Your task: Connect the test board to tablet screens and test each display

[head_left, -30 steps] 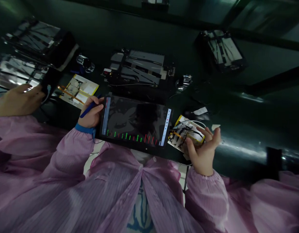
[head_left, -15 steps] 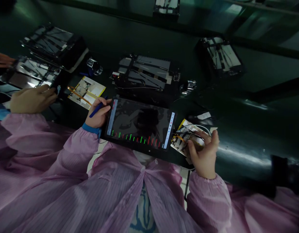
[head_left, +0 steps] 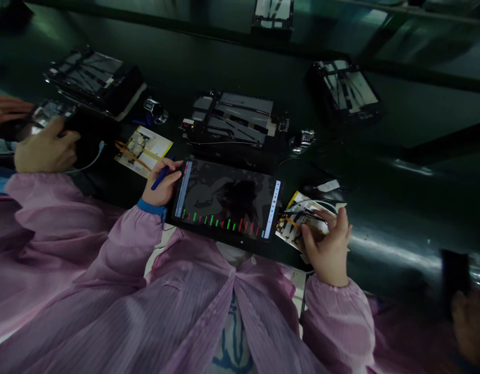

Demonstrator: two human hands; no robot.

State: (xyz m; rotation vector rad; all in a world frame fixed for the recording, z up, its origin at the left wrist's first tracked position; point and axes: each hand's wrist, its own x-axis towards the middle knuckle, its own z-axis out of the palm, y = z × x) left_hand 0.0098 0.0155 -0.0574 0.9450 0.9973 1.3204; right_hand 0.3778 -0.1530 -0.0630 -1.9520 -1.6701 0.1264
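Note:
A lit tablet screen point(head_left: 224, 200) with rows of green and red text lies tilted in front of my chest. My left hand point(head_left: 159, 193) grips its left edge, with a blue pen point(head_left: 160, 177) tucked between the fingers. To the right of the screen, my right hand point(head_left: 329, 252) has its thumb and bent fingers on a circuit board point(head_left: 292, 231) with a yellow edge. Thin black and white cables run over that board toward the screen. Part of the board is hidden under my fingers.
An opened device point(head_left: 232, 119) lies behind the screen, between two shiny metal objects. Another yellow-edged board point(head_left: 141, 150) is at the left, near a device stack point(head_left: 94, 80). A co-worker's hand point(head_left: 49, 148) works at far left; another device point(head_left: 347, 88) stands back right.
The co-worker's hand at left has moved, and the device under it has shifted back, with a white cable end now showing. Another person's hand appears at far right. My hands stay nearly still.

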